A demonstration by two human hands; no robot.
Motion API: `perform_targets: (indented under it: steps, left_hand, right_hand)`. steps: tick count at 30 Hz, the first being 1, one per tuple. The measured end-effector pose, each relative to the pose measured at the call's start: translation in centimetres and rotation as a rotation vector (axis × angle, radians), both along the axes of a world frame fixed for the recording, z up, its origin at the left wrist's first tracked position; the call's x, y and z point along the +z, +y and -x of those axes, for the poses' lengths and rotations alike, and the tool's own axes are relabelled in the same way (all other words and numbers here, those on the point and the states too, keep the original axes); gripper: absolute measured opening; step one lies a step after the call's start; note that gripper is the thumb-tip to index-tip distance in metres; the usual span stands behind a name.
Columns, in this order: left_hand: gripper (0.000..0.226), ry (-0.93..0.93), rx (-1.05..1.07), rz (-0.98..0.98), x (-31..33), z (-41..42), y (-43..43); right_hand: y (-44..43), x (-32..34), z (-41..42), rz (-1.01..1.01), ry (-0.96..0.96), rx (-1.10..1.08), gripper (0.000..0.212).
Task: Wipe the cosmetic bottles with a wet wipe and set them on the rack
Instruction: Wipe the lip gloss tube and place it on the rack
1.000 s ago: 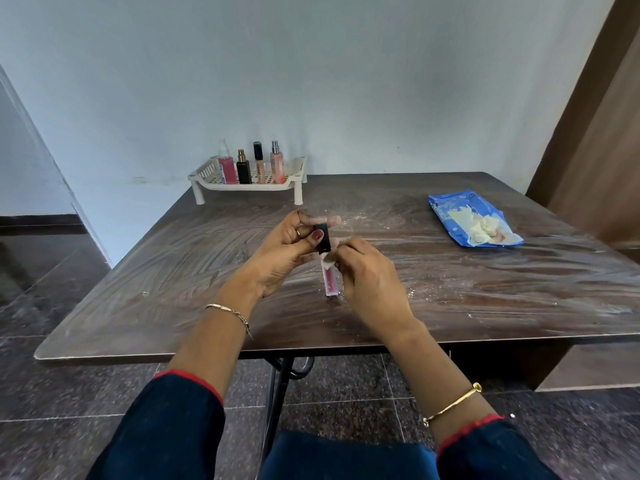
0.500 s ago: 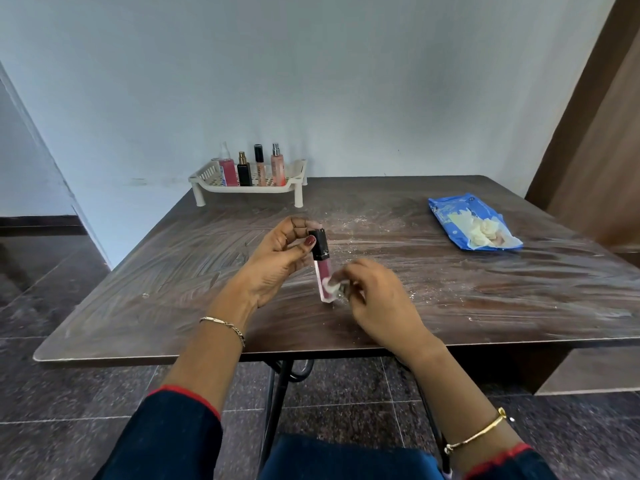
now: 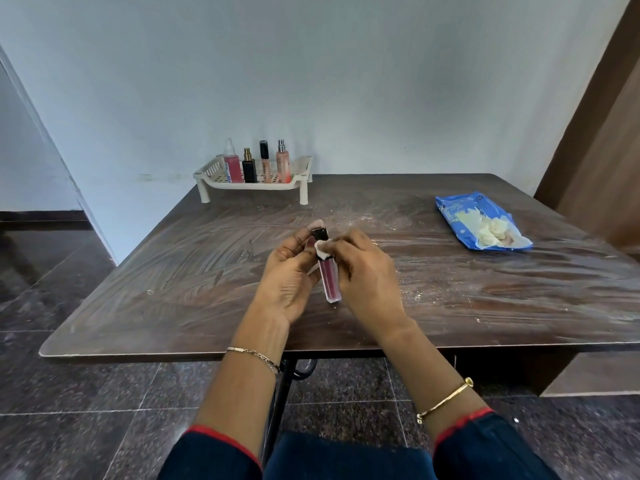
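Left hand (image 3: 289,271) closed around pink tube (image 3: 328,277) near its black cap, above table (image 3: 173,271) centre. Right hand (image 3: 367,271) pinching wipe (image 3: 323,249) against tube just below cap. Rack (image 3: 294,183) at far edge (four bottles (image 3: 256,164) upright). Blue pack (image 3: 479,220) far right.

Dark brown worktop (image 3: 207,271), streaked with pale swirls and white specks. Cream perforated rack (image 3: 221,183) at twelve o'clock carries pink, black and peach bottles. Pink tube (image 3: 329,278) with black cap, white wipe (image 3: 323,249). Blue packet (image 3: 453,209) at two o'clock.
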State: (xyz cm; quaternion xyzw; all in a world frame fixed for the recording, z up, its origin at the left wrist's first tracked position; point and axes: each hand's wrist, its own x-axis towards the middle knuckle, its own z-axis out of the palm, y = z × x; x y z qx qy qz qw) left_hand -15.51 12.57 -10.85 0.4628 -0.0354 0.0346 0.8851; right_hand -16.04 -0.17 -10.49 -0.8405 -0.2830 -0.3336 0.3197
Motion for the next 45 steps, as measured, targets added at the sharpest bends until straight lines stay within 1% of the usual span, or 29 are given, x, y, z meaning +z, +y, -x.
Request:
perform_targets:
  steps: [4,7,11,15,17,20,26,32,36,40,45]
  left_hand:
    - [0.031,0.039,0.021,0.107,-0.2,0.1,0.0]
    - [0.032,0.075,0.044,0.102,-0.2,0.0,-0.2]
    - [0.028,0.092,0.066,0.084,-0.1,-0.2,-0.3]
    - [0.026,0.083,0.051,0.100,-0.1,-0.1,-0.4]
    - [0.028,0.071,0.037,0.115,0.0,0.1,-0.4]
    - [0.032,0.058,0.030,0.122,0.1,0.3,-0.3]
    - [0.029,0.062,0.030,0.111,0.1,0.1,-0.2]
    - [0.032,0.079,0.045,0.098,0.0,-0.1,-0.2]
    - [0.029,0.100,0.051,0.127,-0.2,-0.3,0.1]
    - [0.032,0.134,0.073,0.086,-0.4,-0.7,0.4]
    - [0.033,0.140,0.085,0.054,-0.4,-0.8,0.4]
  right_hand:
    - [-0.2,-1.1,0.8,0.083,0.009,-0.009,0.019]
    - [-0.5,-2.0,1.4,0.130,0.040,-0.024,0.014]
    - [-0.8,-2.4,1.7,0.176,0.073,-0.034,0.015]
    - [-0.7,-1.6,1.3,0.150,0.054,-0.069,0.015]
    - [-0.7,-0.9,0.8,0.127,0.034,-0.090,0.019]
    - [-0.4,-0.1,0.3,0.114,0.014,-0.127,0.018]
    - [-0.4,-0.2,0.9,0.233,-0.022,-0.060,0.024]
    - [-0.7,0.1,0.2,0.248,-0.018,-0.057,0.025]
    - [-0.6,-0.7,0.9,0.290,0.018,0.000,0.020]
    - [-1.5,-1.7,1.3,0.335,0.067,0.027,0.018]
    - [-2.6,-1.9,1.7,0.431,0.129,0.061,0.024]
